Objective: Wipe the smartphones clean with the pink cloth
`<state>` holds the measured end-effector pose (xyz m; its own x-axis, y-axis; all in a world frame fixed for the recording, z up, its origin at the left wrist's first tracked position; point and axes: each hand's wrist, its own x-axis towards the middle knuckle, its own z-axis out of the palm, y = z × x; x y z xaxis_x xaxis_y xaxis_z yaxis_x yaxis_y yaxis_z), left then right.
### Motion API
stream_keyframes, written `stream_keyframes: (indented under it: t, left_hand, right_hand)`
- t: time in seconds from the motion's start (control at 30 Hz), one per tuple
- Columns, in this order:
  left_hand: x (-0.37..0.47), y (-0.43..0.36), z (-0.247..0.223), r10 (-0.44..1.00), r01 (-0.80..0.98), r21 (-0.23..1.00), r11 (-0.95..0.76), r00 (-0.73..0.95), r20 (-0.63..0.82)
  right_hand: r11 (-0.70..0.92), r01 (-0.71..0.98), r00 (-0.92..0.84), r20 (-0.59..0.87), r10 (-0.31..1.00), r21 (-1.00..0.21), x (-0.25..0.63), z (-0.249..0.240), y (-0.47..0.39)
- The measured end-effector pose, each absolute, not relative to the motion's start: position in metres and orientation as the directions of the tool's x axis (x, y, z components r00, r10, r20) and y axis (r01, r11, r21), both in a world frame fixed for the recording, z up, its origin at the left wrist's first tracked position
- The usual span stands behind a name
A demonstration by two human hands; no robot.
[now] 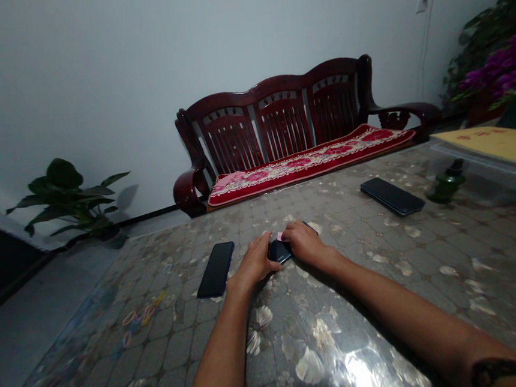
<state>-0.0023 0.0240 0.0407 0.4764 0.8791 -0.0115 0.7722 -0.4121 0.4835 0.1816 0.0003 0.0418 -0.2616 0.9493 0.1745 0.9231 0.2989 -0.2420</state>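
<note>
From where I stand, I see a person with two bare arms stretched over the counter (309, 363), which has a cover with a flower pattern. The dark phone (280, 253) lies at the middle of the counter, between the two hands and partly hidden by them. The left hand (258, 257) is half closed on it, with the fingers at its far left side and the thumb at the near edge. The right hand (305, 242) lies over the other part of the phone, its fingers bent and almost closed, with a small pink piece (280, 236) at the fingertips.

On the right side of the counter there is a clear plastic box (487, 180). A yellow sheet (502, 145) covers its top; what is inside the box I cannot tell well, because the view there is dim. Just beside the box stands a green bottle (445, 188) with a black top, and near this bottle lies a flat black stack (392, 195). To the left of the hands lies a black phone (216, 270), apart from them, and further left are some coloured bands (144, 315), loose and not in any container.

Behind the counter is a dark red wooden bench (281, 119) with a red mat (300, 164). At the left, a leafy plant (66, 198) grows in a pot (114, 237) on the floor.
</note>
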Motion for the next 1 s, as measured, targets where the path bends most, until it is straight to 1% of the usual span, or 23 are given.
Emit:
stream_keyframes:
  t: [0.03,0.1,0.23,0.27,0.33,0.4,0.53,0.6,0.67,0.8,0.87,1.0]
  left_hand:
    - [-0.002,0.024,0.041,0.879,0.773,0.483,-0.411,0.477,-0.015]
    - [-0.002,0.025,0.04,0.879,0.775,0.48,-0.411,0.476,-0.016]
    - [-0.003,0.026,0.038,0.876,0.773,0.475,-0.421,0.482,-0.01]
    - [-0.003,0.026,0.038,0.875,0.774,0.473,-0.42,0.483,-0.014]
    - [-0.004,0.026,0.038,0.876,0.776,0.473,-0.417,0.482,-0.02]
    - [-0.004,0.026,0.037,0.881,0.775,0.484,-0.406,0.473,-0.019]
    - [-0.003,0.025,0.037,0.892,0.77,0.506,-0.388,0.451,-0.002]
    - [-0.002,0.024,0.037,0.892,0.777,0.494,-0.391,0.452,-0.004]
    - [-0.002,0.024,0.039,0.888,0.786,0.474,-0.396,0.459,-0.019]
    - [-0.002,0.022,0.043,0.88,0.796,0.448,-0.407,0.473,-0.039]
    - [-0.002,0.021,0.045,0.88,0.801,0.436,-0.409,0.473,-0.043]
    - [0.0,0.018,0.048,0.88,0.812,0.411,-0.415,0.473,-0.046]
  right_hand:
    - [0.287,0.926,-0.249,0.176,0.952,-0.244,0.179,0.041,0.001]
    - [0.333,0.906,-0.29,0.192,0.938,-0.26,0.17,0.038,0.001]
    - [0.573,0.762,-0.511,0.264,0.818,-0.302,0.151,0.034,-0.005]
    - [0.611,0.732,-0.548,0.272,0.791,-0.301,0.15,0.033,-0.007]
    - [0.637,0.713,-0.579,0.266,0.771,-0.294,0.153,0.033,-0.009]
    - [0.606,0.743,-0.552,0.25,0.795,-0.285,0.163,0.034,-0.01]
    - [0.436,0.861,-0.382,0.234,0.894,-0.262,0.182,0.037,-0.008]
    - [0.384,0.886,-0.332,0.224,0.916,-0.261,0.184,0.038,-0.01]
    - [0.411,0.873,-0.357,0.229,0.905,-0.262,0.18,0.036,-0.014]
    - [0.526,0.807,-0.466,0.256,0.847,-0.27,0.172,0.032,-0.021]
    - [0.505,0.816,-0.447,0.246,0.86,-0.281,0.174,0.033,-0.022]
    - [0.373,0.885,-0.318,0.224,0.921,-0.278,0.19,0.036,-0.02]
